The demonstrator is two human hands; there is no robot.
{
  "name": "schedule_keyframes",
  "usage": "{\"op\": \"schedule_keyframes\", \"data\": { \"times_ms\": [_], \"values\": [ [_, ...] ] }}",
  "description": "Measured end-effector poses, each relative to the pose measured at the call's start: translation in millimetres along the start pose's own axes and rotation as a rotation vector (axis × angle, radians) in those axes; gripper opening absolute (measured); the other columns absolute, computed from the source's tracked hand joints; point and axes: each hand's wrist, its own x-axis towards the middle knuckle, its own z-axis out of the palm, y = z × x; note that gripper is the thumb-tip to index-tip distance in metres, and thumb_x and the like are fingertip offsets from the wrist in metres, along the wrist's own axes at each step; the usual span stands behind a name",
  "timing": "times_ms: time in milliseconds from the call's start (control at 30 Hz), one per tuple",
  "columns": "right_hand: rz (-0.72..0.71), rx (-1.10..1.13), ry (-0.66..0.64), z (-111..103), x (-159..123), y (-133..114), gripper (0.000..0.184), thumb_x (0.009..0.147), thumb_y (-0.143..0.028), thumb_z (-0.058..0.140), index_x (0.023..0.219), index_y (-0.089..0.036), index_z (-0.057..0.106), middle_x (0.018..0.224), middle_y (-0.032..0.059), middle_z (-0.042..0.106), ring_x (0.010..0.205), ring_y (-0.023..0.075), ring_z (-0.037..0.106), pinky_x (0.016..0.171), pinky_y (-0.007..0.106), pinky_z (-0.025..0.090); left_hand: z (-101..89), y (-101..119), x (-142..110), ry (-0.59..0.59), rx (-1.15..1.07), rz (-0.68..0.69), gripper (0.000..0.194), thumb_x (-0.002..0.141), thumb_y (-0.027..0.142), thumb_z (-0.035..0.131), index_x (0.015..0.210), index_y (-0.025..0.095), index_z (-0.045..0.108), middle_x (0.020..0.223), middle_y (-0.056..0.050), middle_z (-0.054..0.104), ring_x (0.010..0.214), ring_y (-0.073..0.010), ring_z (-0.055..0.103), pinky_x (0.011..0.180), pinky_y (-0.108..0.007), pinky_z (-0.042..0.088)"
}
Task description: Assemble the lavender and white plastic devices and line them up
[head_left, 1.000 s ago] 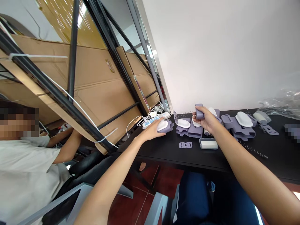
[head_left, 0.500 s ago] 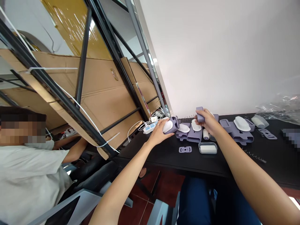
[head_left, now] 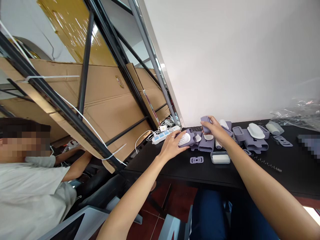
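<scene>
The left hand [head_left: 170,148] is clamping a lavender plastic housing [head_left: 190,142] with a white cover beside a power strip [head_left: 162,137], while the right hand [head_left: 215,131] is gripping a small lavender plastic part [head_left: 205,124] over the black table [head_left: 175,170].

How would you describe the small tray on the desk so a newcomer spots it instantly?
On the black desk, find the right hand raised over a cluster of lilac parts. Just below the cluster sits the tray, right of a flat lilac plate. Its pale grey rim around a white slab sets it apart from the lilac parts.
</scene>
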Motion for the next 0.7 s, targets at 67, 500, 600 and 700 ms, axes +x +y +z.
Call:
{"op": "schedule_keyframes", "data": {
  "times_ms": [67, 500, 600, 700],
  "values": [
    [-0.027, 0.011, 0.005, -0.4, -0.4, -2.2, 0.038, 0.081, -0.047, 0.073, 0.109, -0.028, 0.057, 0.084, -0.0025, 0.067, 0.073, 0.0161, 0.066, 0.064, 0.027, 0.054, 1.1, 4.8, 1.4, 0.015, -0.015, -0.035, 0.08, 0.082, 0.058, 0.076, 0.152, 0.032, 0.046, 0.139, -0.011, 0.054, 0.126, -0.032, 0.059, 0.109, -0.047, 0.049],
    [-0.056, -0.042, -0.057, 12.0, 1.5, 15.9, 0.041, 0.084, -0.057, 0.069, 0.11, -0.026, 0.066, 0.099, 0.0006, 0.07, 0.086, 0.0174, 0.064, 0.072, 0.028, 0.051, 0.8, 19.2, 8.1, 0.075, -0.055, -0.024, 0.078, 0.082, 0.055, 0.077, 0.151, 0.032, 0.048, 0.134, -0.011, 0.054, 0.124, -0.0312, 0.059, 0.106, -0.047, 0.051],
    [-0.061, -0.008, -0.038, 13.3, -1.1, 13.0, 0.042, 0.087, -0.06, 0.066, 0.11, -0.026, 0.065, 0.106, 0.002, 0.072, 0.094, 0.0187, 0.065, 0.076, 0.028, 0.051, 1.7, 23.2, 9.4, 0.067, -0.083, -0.013, 0.077, 0.083, 0.051, 0.077, 0.152, 0.034, 0.047, 0.135, -0.011, 0.053, 0.126, -0.0305, 0.059, 0.104, -0.045, 0.054],
    [-0.063, -0.003, -0.051, 13.4, -2.4, 11.7, 0.043, 0.086, -0.061, 0.066, 0.11, -0.026, 0.066, 0.11, 0.0027, 0.072, 0.096, 0.0196, 0.065, 0.077, 0.028, 0.052, 2.5, 26.1, 9.5, 0.058, -0.093, -0.018, 0.077, 0.083, 0.049, 0.078, 0.152, 0.036, 0.046, 0.135, -0.011, 0.052, 0.127, -0.031, 0.057, 0.104, -0.046, 0.054]
  ]
}}
